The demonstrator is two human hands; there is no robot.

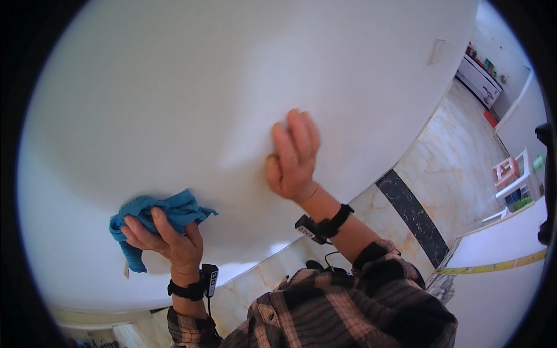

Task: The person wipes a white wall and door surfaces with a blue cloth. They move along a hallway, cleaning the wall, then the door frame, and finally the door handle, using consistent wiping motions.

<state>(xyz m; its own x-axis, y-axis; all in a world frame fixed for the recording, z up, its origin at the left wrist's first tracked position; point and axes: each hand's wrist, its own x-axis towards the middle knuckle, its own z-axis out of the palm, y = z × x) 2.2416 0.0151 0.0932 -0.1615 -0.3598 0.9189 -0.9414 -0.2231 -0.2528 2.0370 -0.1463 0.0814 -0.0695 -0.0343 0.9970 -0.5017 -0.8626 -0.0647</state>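
A crumpled blue cloth (150, 213) is pressed against the white wall (187, 108) under my left hand (174, 243). My fingers are spread over the cloth, and one end of it hangs below them. Farther right, my right hand (296, 161) is at the wall with its fingers loosely bent. It appears to hold nothing, though the palm side is partly hidden. A black strap with a small device sits on each wrist.
A light switch plate (436, 52) is on the wall at upper right. Marbled floor tiles (452, 143) with a dark strip (411, 213) run along its base. A white plastic chair (522, 178), a pink stool (506, 173) and a yellow measuring tape (487, 267) are at the right.
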